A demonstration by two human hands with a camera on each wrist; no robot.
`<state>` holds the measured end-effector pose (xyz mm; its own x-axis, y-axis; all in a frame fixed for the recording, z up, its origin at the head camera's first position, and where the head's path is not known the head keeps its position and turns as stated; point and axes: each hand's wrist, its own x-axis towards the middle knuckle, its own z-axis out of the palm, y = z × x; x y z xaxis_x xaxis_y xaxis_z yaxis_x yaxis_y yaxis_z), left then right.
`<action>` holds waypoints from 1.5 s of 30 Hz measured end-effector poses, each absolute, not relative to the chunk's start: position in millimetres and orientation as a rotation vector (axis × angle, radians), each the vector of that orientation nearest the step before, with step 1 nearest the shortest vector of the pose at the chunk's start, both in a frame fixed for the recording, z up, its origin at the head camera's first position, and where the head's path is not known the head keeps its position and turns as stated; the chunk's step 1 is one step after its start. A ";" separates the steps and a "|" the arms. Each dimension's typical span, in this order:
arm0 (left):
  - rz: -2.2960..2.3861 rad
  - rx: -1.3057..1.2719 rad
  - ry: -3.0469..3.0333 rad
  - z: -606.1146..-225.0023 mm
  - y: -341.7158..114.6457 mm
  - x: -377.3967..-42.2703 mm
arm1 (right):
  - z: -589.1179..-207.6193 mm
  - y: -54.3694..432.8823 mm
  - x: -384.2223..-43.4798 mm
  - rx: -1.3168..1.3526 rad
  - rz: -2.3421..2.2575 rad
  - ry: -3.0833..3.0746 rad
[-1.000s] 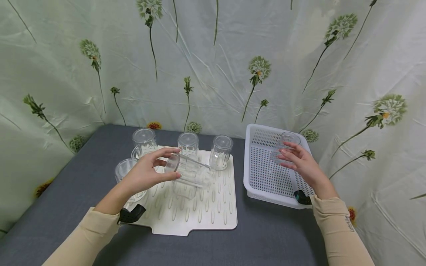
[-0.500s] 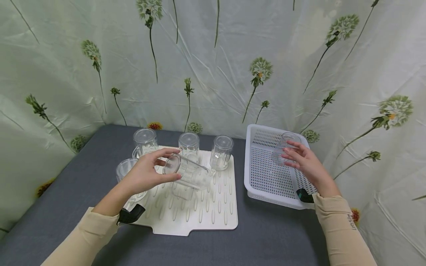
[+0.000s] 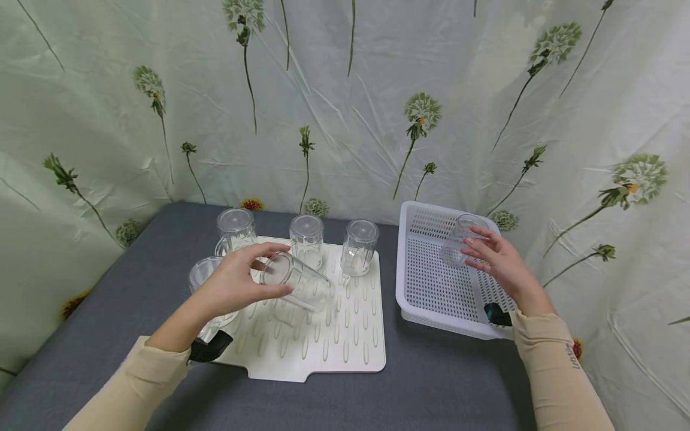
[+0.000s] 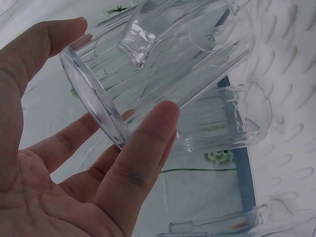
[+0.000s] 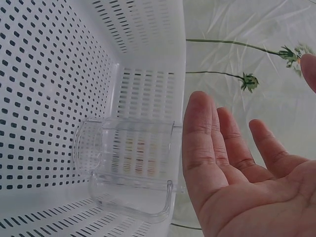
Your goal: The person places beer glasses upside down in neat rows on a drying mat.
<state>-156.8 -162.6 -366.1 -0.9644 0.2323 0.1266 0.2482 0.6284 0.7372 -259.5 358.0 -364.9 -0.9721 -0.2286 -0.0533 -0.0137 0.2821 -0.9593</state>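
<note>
My left hand (image 3: 232,286) grips a clear glass mug (image 3: 302,281) near its base, thumb on one side and fingers on the other. The mug is tilted over a cream ridged draining board (image 3: 345,350), its mouth end lower and pointing right. In the left wrist view its handle (image 4: 138,42) shows on the upper side. At the basket, my right hand (image 3: 501,263) has its fingers extended beside another clear mug (image 5: 138,148). That mug stands upside down inside the white perforated basket (image 3: 406,311); whether a fingertip touches it I cannot tell.
Upside-down mugs stand along the board's back: one at left (image 3: 235,226), one mid-back (image 3: 306,239) and one at right (image 3: 360,245). Another mug (image 3: 202,274) is partly behind my left hand. A dark grey cloth (image 3: 366,401) covers the table; a floral curtain (image 3: 345,120) hangs behind.
The held mug has turned in my left hand and shifted slightly left, its mouth end dropping. My right hand has drifted a little to the right, away from the basket mug.
</note>
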 end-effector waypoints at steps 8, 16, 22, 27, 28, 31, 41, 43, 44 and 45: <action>-1.225 -0.432 -2.846 -362.2 -160.6 -154.6 | -365.0 361.0 -263.1 -0.201 -1.776 2.370; -1.071 -0.476 -2.851 -359.9 -158.4 -154.5 | -363.8 365.3 -265.0 -0.197 -1.820 2.346; -0.954 -0.486 -2.877 -357.9 -157.2 -155.1 | -361.1 369.1 -266.9 -0.189 -1.807 2.369; -0.906 -0.473 -2.886 -355.9 -156.6 -155.7 | -360.8 373.7 -270.2 -0.185 -1.858 2.333; -0.900 -0.464 -2.891 -355.6 -156.5 -155.8 | -360.7 374.5 -270.8 -0.179 -1.849 2.342; -0.880 -0.428 -2.910 -355.1 -156.0 -156.3 | -359.8 375.9 -272.7 -0.159 -1.817 2.372; -0.802 -0.412 -2.975 -350.8 -153.9 -158.6 | -357.3 379.3 -275.8 -0.135 -1.788 2.416; -0.792 -0.407 -2.987 -349.5 -153.5 -158.8 | -357.0 379.3 -276.2 -0.126 -1.756 2.437; -0.787 -0.404 -2.992 -349.0 -153.3 -158.9 | -356.8 379.2 -276.3 -0.122 -1.734 2.452; -0.780 -0.400 -2.999 -348.4 -153.1 -159.0 | -356.6 379.5 -276.6 -0.119 -1.714 2.462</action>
<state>-159.0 -153.1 -348.4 -0.9672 0.2412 0.0803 0.2497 0.8426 0.4772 -276.6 379.5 -356.6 -0.9873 -0.1437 -0.0684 0.0143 0.3480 -0.9374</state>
